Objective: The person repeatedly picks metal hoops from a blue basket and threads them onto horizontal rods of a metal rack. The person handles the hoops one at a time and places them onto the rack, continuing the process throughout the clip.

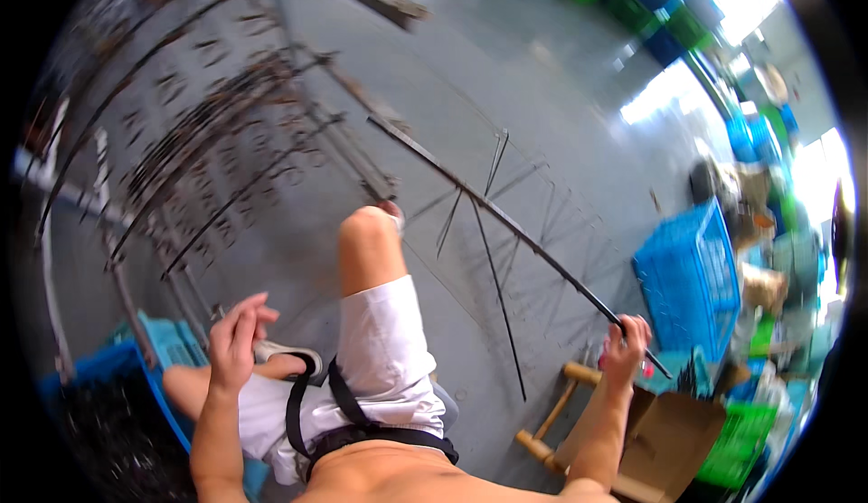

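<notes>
**Long dark rod held aslant over open floor, right hand closed on it**

Grey floor spreads bare ahead and to the upper right, the widest room for moving. On the left it is bounded by a dark metal frame with rows of small hooks, blurred. At lower left stands a blue bin of dark pieces; at right, a blue crate, with an open cardboard box nearer the person.

The rod slants from beside the frame, past the knee, to its lower end near the blue crate. Thin rods branch from it above the floor.

The right hand is wrapped around the rod near that lower end. The left hand is half open, fingers loosely bent, beside the frame's legs; nothing shows in its grasp.
</notes>
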The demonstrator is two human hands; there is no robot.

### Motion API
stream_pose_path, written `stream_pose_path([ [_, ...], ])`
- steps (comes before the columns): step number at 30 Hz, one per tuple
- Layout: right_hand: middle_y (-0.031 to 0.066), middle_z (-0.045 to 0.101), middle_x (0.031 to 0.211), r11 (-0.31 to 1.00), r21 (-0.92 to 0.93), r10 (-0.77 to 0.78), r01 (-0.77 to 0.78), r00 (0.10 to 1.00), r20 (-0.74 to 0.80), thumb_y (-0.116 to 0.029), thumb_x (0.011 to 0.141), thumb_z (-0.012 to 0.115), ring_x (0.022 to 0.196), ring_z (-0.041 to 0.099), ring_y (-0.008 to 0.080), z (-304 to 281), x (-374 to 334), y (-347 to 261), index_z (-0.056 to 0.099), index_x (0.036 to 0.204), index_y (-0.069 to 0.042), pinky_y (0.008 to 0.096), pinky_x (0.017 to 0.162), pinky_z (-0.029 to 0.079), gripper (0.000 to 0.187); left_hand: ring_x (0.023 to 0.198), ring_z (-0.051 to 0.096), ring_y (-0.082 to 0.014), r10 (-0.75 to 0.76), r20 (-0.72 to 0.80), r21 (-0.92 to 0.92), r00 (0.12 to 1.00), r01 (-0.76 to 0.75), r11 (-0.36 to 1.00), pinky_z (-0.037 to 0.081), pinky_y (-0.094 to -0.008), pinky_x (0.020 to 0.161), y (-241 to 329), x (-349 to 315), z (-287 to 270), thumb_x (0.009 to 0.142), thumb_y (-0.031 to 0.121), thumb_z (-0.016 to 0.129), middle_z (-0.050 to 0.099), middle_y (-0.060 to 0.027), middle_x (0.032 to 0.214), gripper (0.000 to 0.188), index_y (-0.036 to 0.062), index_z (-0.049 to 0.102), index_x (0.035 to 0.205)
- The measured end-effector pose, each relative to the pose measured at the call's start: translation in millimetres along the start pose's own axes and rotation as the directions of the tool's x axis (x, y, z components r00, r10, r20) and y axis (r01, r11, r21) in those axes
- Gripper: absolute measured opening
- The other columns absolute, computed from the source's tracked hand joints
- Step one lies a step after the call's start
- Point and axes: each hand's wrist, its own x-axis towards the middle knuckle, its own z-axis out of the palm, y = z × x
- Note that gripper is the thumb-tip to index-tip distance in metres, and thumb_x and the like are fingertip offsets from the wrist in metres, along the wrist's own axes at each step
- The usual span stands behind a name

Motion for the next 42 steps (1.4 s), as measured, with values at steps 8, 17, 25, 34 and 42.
stream_pose_path([
  [8, 0.0065, 0.059, 0.084, 0.715, 0.149, -0.687, 0.683, 0.726, -0.034, -0.008, 0.075, 0.068, 0.083, 0.057, 0.0259, 1, 138, -194, 0.058, 0.091, -0.006, 0.0412, 0.095, 0.037, 0.018, 0.061, 0.046, -0.007, -0.218, -0.347, -0.718, 0.912, -0.109, 0.687, 0.034, -0.0195, 0.05, -14, -27, -111, 0.095, 0.045, 0.042, 0.064, -0.0089, 0.09, 0.049, 0.0019, 0.059, 0.111],
  [17, 0.0046, 0.058, 0.096, 0.331, 0.359, -0.914, 0.873, 0.391, -0.109, -0.019, 0.079, 0.066, 0.103, 0.052, 0.0232, 214, 171, -347, 0.059, 0.1, -0.007, 0.036, 0.097, 0.038, 0.025, 0.058, 0.047, -0.0054, -0.521, -0.571, -0.804, 0.635, -0.304, 0.511, 0.035, -0.0192, 0.047, -123, -112, -181, 0.089, 0.032, 0.061, 0.063, -0.0011, 0.08, 0.027, 0.0102, 0.062, 0.105],
  [25, 0.0076, 0.059, 0.097, 0.368, 0.415, -0.874, 0.832, 0.461, -0.15, -0.014, 0.078, 0.065, 0.1, 0.054, 0.0269, 272, 135, -390, 0.06, 0.099, -0.006, 0.0385, 0.093, 0.041, 0.023, 0.056, 0.047, -0.0026, -0.56, -0.706, -0.699, 0.433, -0.299, 0.65, 0.033, -0.0186, 0.046, -157, -116, -220, 0.087, 0.025, 0.063, 0.061, 0.0001, 0.073, 0.02, 0.0095, 0.061, 0.099],
  [34, 0.0084, 0.061, 0.105, 0.565, 0.373, -0.75, 0.736, 0.646, -0.14, -0.007, 0.079, 0.064, 0.104, 0.056, 0.0234, 286, 79, -406, 0.062, 0.1, -0.004, 0.04, 0.099, 0.037, 0.022, 0.046, 0.052, -0.0108, -0.515, -0.769, -0.581, 0.38, -0.078, 0.81, 0.042, -0.023, 0.043, -156, -116, -249, 0.088, 0.017, 0.059, 0.065, -0.0107, 0.071, 0.019, -0.001, 0.063, 0.091],
  [42, 0.0096, 0.061, 0.106, 0.568, 0.369, -0.762, 0.736, 0.639, -0.101, -0.006, 0.079, 0.061, 0.111, 0.054, 0.0248, 287, 79, -403, 0.061, 0.103, -0.004, 0.0404, 0.102, 0.036, 0.024, 0.047, 0.052, -0.0101, -0.567, -0.741, -0.563, 0.361, 0.129, 0.817, 0.043, -0.0235, 0.043, -163, -120, -248, 0.09, 0.023, 0.057, 0.063, -0.0079, 0.069, 0.022, 0.0013, 0.062, 0.094],
])
